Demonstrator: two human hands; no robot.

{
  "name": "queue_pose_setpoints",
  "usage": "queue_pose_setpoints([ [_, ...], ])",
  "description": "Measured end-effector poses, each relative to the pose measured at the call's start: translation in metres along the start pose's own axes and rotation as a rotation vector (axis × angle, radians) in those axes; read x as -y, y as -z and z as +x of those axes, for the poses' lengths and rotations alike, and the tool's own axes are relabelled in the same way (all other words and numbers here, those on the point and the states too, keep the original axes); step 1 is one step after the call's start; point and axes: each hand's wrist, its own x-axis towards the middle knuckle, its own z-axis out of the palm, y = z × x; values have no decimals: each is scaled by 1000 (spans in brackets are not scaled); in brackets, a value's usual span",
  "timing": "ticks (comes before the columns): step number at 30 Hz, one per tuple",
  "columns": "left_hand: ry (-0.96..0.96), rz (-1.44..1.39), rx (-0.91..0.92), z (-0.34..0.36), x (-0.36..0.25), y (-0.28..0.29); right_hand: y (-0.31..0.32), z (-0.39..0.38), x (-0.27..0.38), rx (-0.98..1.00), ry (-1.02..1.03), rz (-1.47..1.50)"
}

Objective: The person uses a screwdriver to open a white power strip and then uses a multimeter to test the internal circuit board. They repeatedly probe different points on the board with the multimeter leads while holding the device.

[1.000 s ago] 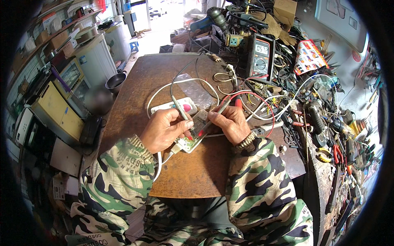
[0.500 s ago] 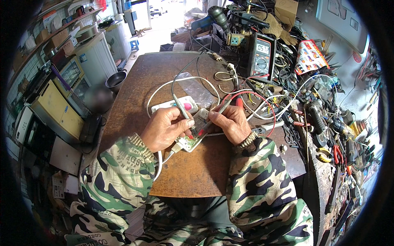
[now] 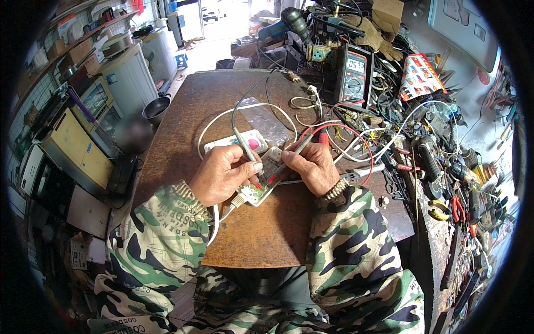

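Note:
My left hand [image 3: 223, 173] is closed around a grey test probe [image 3: 243, 143] with a black lead. Pinched in my right hand [image 3: 312, 168] is a second test probe [image 3: 302, 146], whose red lead [image 3: 356, 129] loops off to the right. Both probe tips point down at a small open circuit board in a white housing [image 3: 257, 197]; whether they touch it I cannot tell. A pale cable [image 3: 238, 201] with a ribbed strain relief leaves the housing by my left hand. Behind that hand lies a white cover [image 3: 255, 139] with a pink spot. The multimeter [image 3: 355, 75] stands upright, its display lit.
A clear plastic bag [image 3: 267, 119] lies on the brown wooden table [image 3: 194, 94]. Tangled cables, pliers [image 3: 457, 210] and other tools crowd the right side. A black power tool [image 3: 428, 158] sits among them. Cabinets and a black pan [image 3: 157, 108] stand at the left.
Almost nothing differs. Both hands keep their hold on the probes over the board, with only a tiny shift of the left hand and white cover to the left.

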Motion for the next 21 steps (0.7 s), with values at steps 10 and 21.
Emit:
queue_pose_setpoints([
  [10, 15, 53, 2, -4, 6, 6, -2, 3, -4, 52, 20, 2],
  [21, 38, 32, 14, -4, 2, 4, -3, 0, -2, 90, 52, 116],
])
